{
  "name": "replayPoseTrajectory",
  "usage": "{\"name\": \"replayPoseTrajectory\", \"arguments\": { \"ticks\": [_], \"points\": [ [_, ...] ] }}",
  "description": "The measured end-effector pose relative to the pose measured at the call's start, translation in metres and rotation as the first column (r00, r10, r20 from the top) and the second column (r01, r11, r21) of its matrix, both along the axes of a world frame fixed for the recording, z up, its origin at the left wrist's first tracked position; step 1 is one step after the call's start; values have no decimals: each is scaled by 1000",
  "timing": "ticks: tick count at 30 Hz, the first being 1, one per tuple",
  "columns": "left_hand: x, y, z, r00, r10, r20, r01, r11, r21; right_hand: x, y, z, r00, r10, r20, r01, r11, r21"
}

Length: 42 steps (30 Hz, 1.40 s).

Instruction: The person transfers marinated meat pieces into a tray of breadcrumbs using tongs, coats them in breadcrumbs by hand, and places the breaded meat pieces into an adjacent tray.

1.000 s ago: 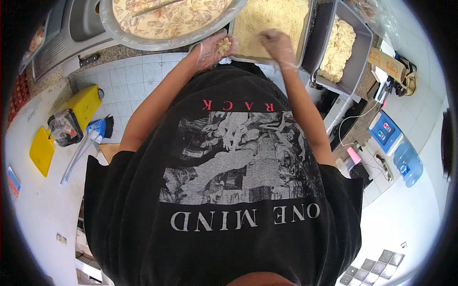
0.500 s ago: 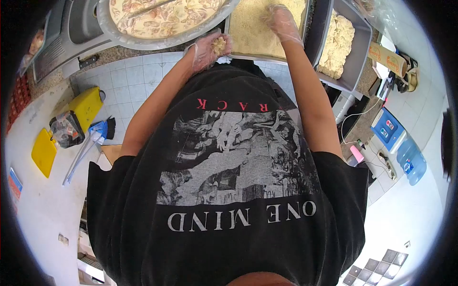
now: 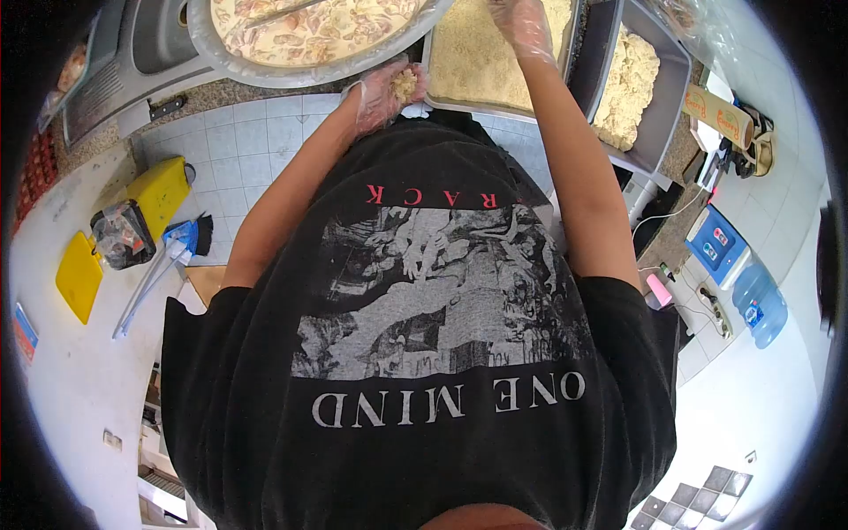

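Note:
My left hand [image 3: 386, 94], in a clear plastic glove, is by the counter's front edge between a big basin and a tray. Its fingers are curled, and pale crumbs [image 3: 405, 85] cling to them; what lies inside, if anything, is hidden. My right hand [image 3: 523, 28], also gloved, is over the far part of the metal tray [image 3: 481, 109], which holds fine yellowish crumbs [image 3: 473, 57]. The top edge of the view cuts off its fingertips. In the grey basin [image 3: 265, 78], pieces of what looks like raw meat [image 3: 322, 40] sit in creamy liquid, with a long utensil [image 3: 287, 14] across them.
Right of the tray stands a deep grey tub [image 3: 678, 97] with a lumpy, pale floury mass [image 3: 629, 93]. A sink [image 3: 163, 40] and a knife [image 3: 168, 108] are at the left. A cardboard tube [image 3: 720, 117] lies at the right, with cables on the counter.
My right hand has moved farther away over the crumb tray, toward the top edge of the view. My left hand has stayed almost where it was. The view has shifted slightly.

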<state>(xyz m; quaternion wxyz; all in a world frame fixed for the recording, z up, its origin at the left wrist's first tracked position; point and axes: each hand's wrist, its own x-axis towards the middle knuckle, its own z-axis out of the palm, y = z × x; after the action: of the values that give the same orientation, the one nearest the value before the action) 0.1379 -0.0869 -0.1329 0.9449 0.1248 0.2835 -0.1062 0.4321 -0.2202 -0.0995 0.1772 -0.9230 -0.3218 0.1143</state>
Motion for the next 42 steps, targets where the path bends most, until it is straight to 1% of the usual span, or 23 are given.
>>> {"name": "replayPoseTrajectory", "arguments": {
  "ticks": [3,5,6,9,12,14,15,17,18,20,21,22,25,26,29,30,32,33,35,38,39,41,42],
  "points": [
    [1,-3,6,996,3,-86,3,998,66,-3,17,-21,994,6,106,-17,995,98],
    [0,-3,16,993,17,-117,-10,998,57,21,18,-76,955,192,227,-218,972,93],
    [-1,-3,17,991,23,-132,-16,998,53,22,19,-84,916,280,287,-314,946,81],
    [-4,-1,10,991,20,-130,-18,1000,14,21,15,-103,859,341,382,-369,930,-1],
    [-10,1,4,994,19,-109,-16,1000,25,24,11,-107,837,379,395,-415,910,8],
    [-13,2,3,995,47,-87,-49,999,-15,28,4,-97,915,293,276,-307,952,9],
    [-15,2,2,995,62,-77,-65,997,-38,24,1,-83,945,246,214,-252,968,1],
    [-16,4,5,996,50,-74,-49,999,7,-2,-5,-13,981,193,12,-190,977,-100],
    [-16,5,7,996,45,-74,-43,999,31,-11,-5,8,984,155,-88,-167,974,-153],
    [-16,2,-3,996,51,-69,-51,999,-2,-19,-30,-16,959,272,-78,-273,962,-3],
    [-15,3,-3,997,48,-66,-49,999,-18,-27,-35,-14,944,322,-67,-317,945,73],
    [-14,3,-2,997,39,-60,-39,999,5,-36,-36,-16,947,321,-23,-318,944,85],
    [-8,0,3,998,12,-61,-9,999,45,-47,-35,-33,866,482,131,-475,876,-86],
    [-4,-1,6,997,5,-73,-2,999,38,-48,-32,-44,882,458,112,-450,889,-85],
    [5,-2,8,995,-11,-95,13,999,29,-53,-24,-27,909,414,47,-407,906,-120],
    [6,-2,9,995,-12,-102,15,1000,26,-51,-32,-33,938,341,69,-342,940,1],
    [6,-3,13,998,-16,-66,19,999,42,-40,-58,-55,978,193,82,-208,946,247],
    [5,-2,13,999,-14,-51,17,999,51,-34,-62,-38,997,77,2,-77,992,102],
    [2,-1,10,999,-14,-48,16,999,41,-23,-66,13,978,-182,-103,156,964,-215],
    [-6,0,0,1000,-2,-23,2,1000,-20,3,-104,-5,980,-178,-85,164,975,-148],
    [-4,1,3,1000,3,-8,-3,999,-48,0,-106,-7,989,-132,-74,120,982,-144],
    [-2,-2,10,997,26,-73,-26,1000,-5,-4,-107,-11,998,-37,-52,30,990,-137],
    [-1,-3,13,994,43,-105,-41,999,18,-2,-106,-11,994,-72,-76,59,986,-156]
  ]
}}
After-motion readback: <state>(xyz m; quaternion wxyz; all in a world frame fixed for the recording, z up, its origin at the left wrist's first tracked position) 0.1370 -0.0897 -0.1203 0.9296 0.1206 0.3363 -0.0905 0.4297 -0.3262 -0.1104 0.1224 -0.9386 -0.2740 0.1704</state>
